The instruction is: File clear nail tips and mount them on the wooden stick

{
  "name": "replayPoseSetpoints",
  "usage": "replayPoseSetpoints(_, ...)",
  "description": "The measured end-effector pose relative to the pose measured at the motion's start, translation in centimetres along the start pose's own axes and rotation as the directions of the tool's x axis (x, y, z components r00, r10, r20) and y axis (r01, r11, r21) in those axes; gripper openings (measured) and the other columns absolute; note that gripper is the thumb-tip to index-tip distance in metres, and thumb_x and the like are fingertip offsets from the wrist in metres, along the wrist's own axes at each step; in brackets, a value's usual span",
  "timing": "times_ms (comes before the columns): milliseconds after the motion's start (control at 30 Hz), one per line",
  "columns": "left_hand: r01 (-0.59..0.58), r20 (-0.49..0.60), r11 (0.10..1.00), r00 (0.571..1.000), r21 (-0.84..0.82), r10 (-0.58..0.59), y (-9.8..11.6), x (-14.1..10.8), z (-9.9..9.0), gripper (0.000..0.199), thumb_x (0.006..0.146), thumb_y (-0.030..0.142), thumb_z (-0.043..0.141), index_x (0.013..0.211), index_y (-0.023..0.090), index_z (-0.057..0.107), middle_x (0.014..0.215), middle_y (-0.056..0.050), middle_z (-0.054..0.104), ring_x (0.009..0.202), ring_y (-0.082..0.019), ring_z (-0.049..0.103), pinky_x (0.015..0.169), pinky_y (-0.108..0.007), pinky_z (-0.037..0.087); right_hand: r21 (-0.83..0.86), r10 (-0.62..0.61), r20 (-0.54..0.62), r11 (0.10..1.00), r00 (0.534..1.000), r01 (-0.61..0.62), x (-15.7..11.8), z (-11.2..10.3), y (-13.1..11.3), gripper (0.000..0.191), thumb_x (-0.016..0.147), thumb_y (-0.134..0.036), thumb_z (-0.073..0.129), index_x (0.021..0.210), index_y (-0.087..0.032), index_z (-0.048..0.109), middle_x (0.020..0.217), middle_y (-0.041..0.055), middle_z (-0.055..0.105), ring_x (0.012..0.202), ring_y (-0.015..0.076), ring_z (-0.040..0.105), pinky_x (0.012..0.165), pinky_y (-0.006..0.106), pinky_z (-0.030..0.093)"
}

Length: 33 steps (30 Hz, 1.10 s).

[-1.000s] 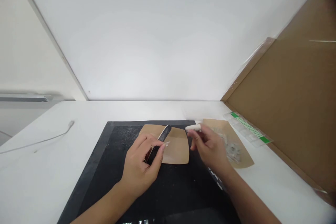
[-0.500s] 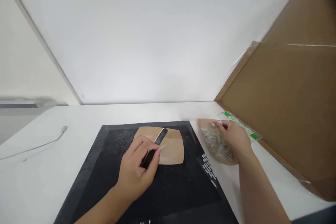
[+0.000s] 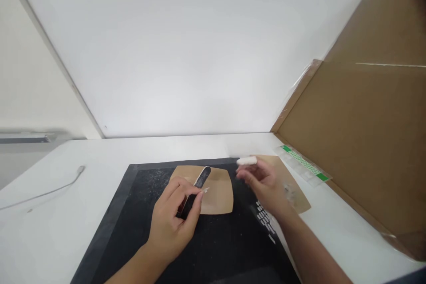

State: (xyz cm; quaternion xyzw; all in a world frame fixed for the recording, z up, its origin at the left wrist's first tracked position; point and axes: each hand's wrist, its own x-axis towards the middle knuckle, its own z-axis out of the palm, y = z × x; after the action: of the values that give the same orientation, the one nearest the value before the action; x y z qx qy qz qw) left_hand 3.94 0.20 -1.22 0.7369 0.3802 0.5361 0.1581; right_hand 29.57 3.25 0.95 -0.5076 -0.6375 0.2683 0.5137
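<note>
My left hand is closed around a black nail file with a pale edge. At its fingertips it also pinches a small translucent piece, perhaps a false nail tip. Both are over a tan card sheet on the black mat. My right hand, smeared by motion, is above the mat's right edge. A white wrap or cover is on one finger; whether its fingertips hold anything cannot be made out. Behind it lies a second tan sheet with translucent pieces, partly hidden.
Several small whitish strips lie in rows at the mat's right edge. A clear strip with green labels rests beside a brown cardboard panel on the right. A grey cable crosses the white table on the left.
My right hand has moved left, off the pile of translucent pieces towards the mat. My left hand keeps hold of the nail file and small piece, almost unmoved. The view has tilted slightly.
</note>
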Motion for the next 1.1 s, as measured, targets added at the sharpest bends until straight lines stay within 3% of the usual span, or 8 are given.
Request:
replayPoseSetpoints(133, 0.002, 0.006, 1.000, 1.000, -0.021, -0.002, 0.1, -0.1, -0.1, 0.010, 0.095, 0.011, 0.064, 0.097, 0.019, 0.070, 0.089, -0.004, 0.061, 0.079, -0.015, 0.059, 0.065, -0.025, 0.046, 0.184, -0.030, 0.195, 0.983, 0.980, -0.006, -2.4, 4.6, -1.8, 0.028, 0.082, -0.040, 0.085, 0.101, -0.023, 0.073, 0.088, 0.0032, 0.076, 0.069, 0.0149, 0.066, 0.065, 0.027, 0.055)
replayPoseSetpoints(233, 0.001, 0.018, 0.999, 1.000, -0.039, -0.001, 0.1, -0.1, 0.0, 0.011, 0.096, 0.011, 0.063, 0.098, 0.019, 0.070, 0.088, -0.003, 0.061, 0.078, -0.014, 0.058, 0.065, -0.024, 0.046, 0.234, -0.052, 0.205, 0.972, 0.977, 0.003, -3.2, 6.2, -2.0, 0.019, 0.083, -0.036, 0.085, 0.092, -0.023, 0.075, 0.086, 0.0023, 0.075, 0.071, 0.0147, 0.066, 0.066, 0.026, 0.055)
replayPoseSetpoints(367, -0.011, 0.036, 0.999, 0.999, -0.053, 0.013, 0.1, -0.1, 0.2, 0.011, 0.096, 0.010, 0.064, 0.099, 0.019, 0.070, 0.089, -0.003, 0.061, 0.079, -0.014, 0.059, 0.067, -0.024, 0.047, 0.286, 0.000, 0.208, 0.956, 0.978, -0.060, -3.2, 6.4, -1.5, 0.017, 0.085, -0.036, 0.083, 0.085, -0.022, 0.075, 0.082, 0.0024, 0.073, 0.075, 0.0168, 0.068, 0.069, 0.028, 0.055)
replayPoseSetpoints(600, 0.007, 0.045, 0.998, 0.999, -0.056, -0.005, -0.2, -0.3, 0.2, 0.009, 0.097, 0.012, 0.064, 0.099, 0.020, 0.069, 0.090, -0.003, 0.061, 0.080, -0.015, 0.060, 0.066, -0.024, 0.048, 0.379, 0.081, 0.209, 0.912, 0.975, -0.157, -3.2, 6.9, -0.8, 0.021, 0.081, -0.036, 0.087, 0.088, -0.022, 0.072, 0.083, 0.0016, 0.073, 0.078, 0.0162, 0.067, 0.071, 0.027, 0.053)
replayPoseSetpoints(767, 0.008, 0.052, 0.999, 0.999, -0.050, -0.005, -0.4, -0.5, 0.3, 0.012, 0.098, 0.013, 0.063, 0.105, 0.020, 0.070, 0.092, -0.004, 0.062, 0.078, -0.014, 0.062, 0.067, -0.024, 0.051, 0.445, 0.135, 0.242, 0.865, 0.961, -0.234, -3.1, 7.3, -0.6, 0.023, 0.080, -0.037, 0.087, 0.082, -0.020, 0.070, 0.070, -0.0023, 0.064, 0.062, 0.0102, 0.054, 0.056, 0.022, 0.043)
replayPoseSetpoints(933, 0.000, 0.062, 0.997, 0.998, -0.079, 0.005, -0.7, -0.7, 0.3, 0.016, 0.098, 0.013, 0.063, 0.109, 0.021, 0.071, 0.095, -0.005, 0.063, 0.083, -0.016, 0.067, 0.077, -0.028, 0.058, 0.415, 0.083, 0.243, 0.892, 0.967, -0.181, -3.1, 7.0, -0.6, 0.026, 0.084, -0.038, 0.083, 0.078, -0.019, 0.067, 0.074, -0.0008, 0.062, 0.069, 0.0120, 0.054, 0.063, 0.025, 0.044)
replayPoseSetpoints(1100, -0.066, 0.050, 0.996, 0.996, -0.052, 0.069, -0.7, -0.5, 0.3, 0.020, 0.098, 0.012, 0.062, 0.112, 0.023, 0.072, 0.099, -0.007, 0.065, 0.089, -0.017, 0.068, 0.079, -0.027, 0.058, 0.388, 0.002, 0.271, 0.915, 0.963, -0.111, -3.4, 6.4, -1.4, 0.019, 0.093, -0.038, 0.073, 0.094, -0.020, 0.066, 0.089, 0.0024, 0.063, 0.079, 0.0148, 0.058, 0.070, 0.028, 0.048)
